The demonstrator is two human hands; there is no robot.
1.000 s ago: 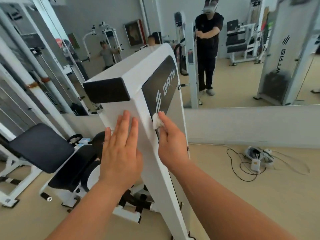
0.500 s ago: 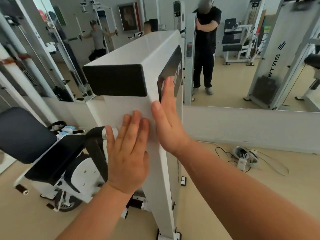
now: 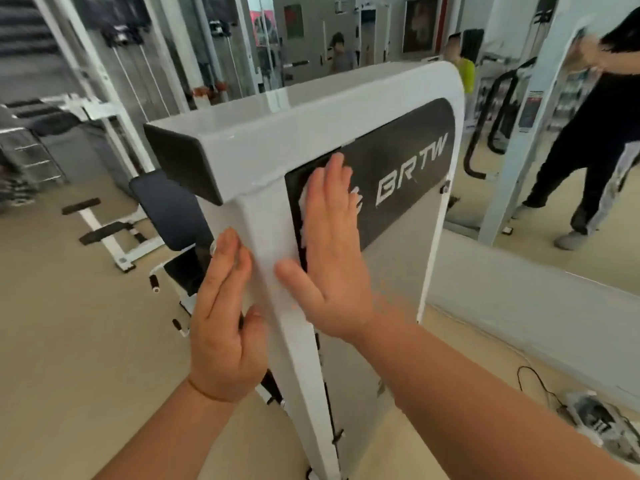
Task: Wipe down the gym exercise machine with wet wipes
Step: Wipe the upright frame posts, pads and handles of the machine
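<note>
The thin, limp wipe (image 3: pixel 304 206) is pressed flat under the spread right hand (image 3: pixel 329 244); the machine (image 3: pixel 263 150) is braced by the flat left hand (image 3: pixel 221 320).

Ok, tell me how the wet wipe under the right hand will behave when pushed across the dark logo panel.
Probably floppy: the wet wipe shows crumpled, ragged edges around the flat right hand. It likely bunches unless pressed flat. It should glide easily, since the dark panel looks smooth.

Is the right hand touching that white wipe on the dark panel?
Touching. The head view shows the right hand pressed flat over the wipe, whose edges peek out around it.
</note>
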